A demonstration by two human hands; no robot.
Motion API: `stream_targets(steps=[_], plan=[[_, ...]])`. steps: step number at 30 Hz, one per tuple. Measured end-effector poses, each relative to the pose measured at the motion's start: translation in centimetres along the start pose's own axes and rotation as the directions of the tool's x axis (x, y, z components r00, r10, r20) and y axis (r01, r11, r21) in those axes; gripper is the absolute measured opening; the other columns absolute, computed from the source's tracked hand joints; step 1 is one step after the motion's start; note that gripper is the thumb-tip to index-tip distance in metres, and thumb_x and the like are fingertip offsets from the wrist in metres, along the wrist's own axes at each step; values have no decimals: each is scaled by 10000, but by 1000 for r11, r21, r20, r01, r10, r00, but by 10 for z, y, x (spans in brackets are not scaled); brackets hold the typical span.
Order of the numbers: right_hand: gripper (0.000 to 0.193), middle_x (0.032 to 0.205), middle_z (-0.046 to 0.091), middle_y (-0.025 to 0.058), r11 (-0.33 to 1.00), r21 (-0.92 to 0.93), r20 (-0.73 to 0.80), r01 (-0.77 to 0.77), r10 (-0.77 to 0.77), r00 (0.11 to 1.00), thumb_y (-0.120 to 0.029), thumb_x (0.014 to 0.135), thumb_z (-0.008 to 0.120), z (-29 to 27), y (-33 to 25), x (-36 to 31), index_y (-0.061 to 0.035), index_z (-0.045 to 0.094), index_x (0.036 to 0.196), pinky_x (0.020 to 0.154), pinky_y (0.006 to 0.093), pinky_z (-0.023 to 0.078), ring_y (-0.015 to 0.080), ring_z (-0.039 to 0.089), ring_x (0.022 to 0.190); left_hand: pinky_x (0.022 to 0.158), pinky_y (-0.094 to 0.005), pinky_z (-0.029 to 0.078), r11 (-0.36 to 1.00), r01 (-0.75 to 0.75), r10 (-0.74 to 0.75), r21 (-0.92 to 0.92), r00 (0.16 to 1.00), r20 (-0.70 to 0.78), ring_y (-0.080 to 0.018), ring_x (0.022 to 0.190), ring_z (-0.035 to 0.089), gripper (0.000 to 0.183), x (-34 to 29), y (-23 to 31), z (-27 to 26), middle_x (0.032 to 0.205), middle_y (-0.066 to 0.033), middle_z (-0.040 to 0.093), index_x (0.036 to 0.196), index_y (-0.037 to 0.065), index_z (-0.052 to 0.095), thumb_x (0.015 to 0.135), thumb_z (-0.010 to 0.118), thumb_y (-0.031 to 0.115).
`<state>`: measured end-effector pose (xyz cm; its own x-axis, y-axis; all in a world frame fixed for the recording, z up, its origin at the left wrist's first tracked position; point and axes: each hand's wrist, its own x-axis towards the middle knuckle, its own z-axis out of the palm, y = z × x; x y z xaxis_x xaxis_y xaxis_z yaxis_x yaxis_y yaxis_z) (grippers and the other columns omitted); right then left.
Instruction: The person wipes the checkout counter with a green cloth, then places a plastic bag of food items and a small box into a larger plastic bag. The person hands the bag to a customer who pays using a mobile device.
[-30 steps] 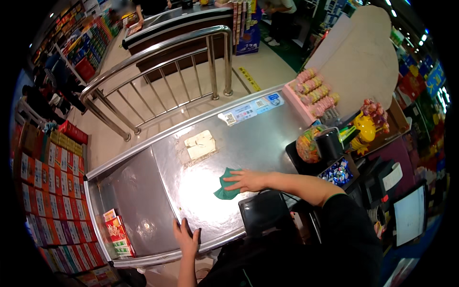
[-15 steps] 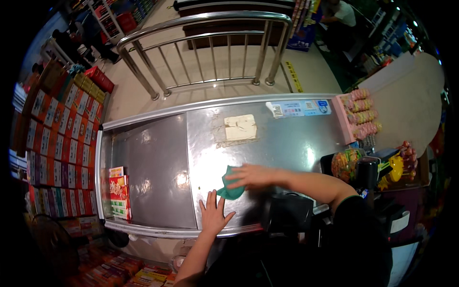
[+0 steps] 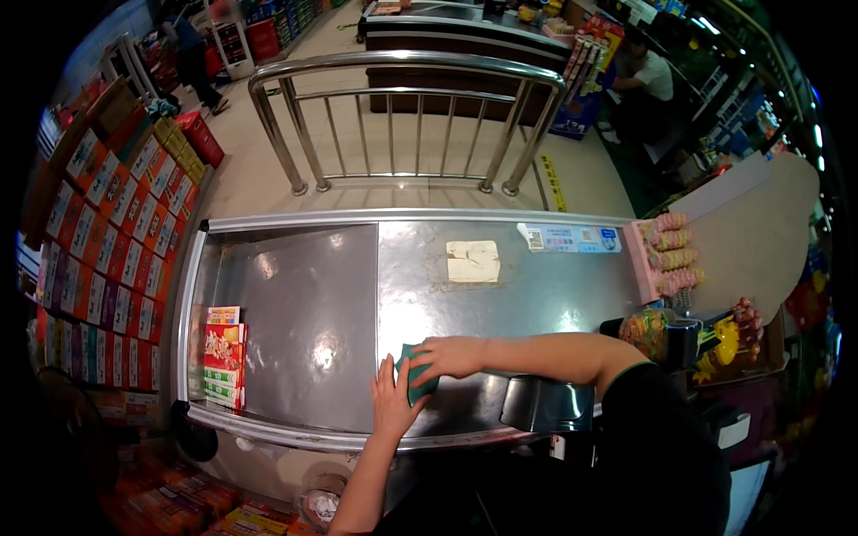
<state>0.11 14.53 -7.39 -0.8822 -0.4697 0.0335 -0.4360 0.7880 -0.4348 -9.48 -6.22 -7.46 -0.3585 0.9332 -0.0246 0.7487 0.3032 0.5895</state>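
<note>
While one green folded cloth was pressed under the right hand — fingers curled on it — the left hand, fingers spread, was laid flat beside it on the steel checkout counter.

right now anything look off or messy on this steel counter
One oddity: a pale patch, like a worn sticker or tape, sits slightly askew on the steel counter. No spills show. The right hand presses a green cloth; the left hand lies flat beside it.
</note>
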Motion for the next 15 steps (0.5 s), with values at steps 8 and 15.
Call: stream_targets(steps=[8, 15], plan=[[547, 1419, 350, 123, 115, 61, -80, -992, 991, 110, -129, 828, 509, -38, 39, -80, -253, 414, 1352, 872, 457, 475, 395, 553, 1043, 1022, -462, 301, 979, -39, 23, -201, 996, -84, -419, 1259, 323, 651, 22, -18, -10, 1433, -250, 243, 1320, 19, 401, 782, 688, 249], [615, 1414, 332, 207, -136, 12, -374, -991, 918, -131, -133, 828, 516, 20, -14, 10, -192, 323, 1409, 681, 461, 536, 475, 546, 1010, 1013, -452, 315, 968, -184, 186, -171, 983, -4, -402, 1232, 365, 567, 33, -58, -19, 1427, -219, 279, 1286, 25, 439, 796, 657, 209]])
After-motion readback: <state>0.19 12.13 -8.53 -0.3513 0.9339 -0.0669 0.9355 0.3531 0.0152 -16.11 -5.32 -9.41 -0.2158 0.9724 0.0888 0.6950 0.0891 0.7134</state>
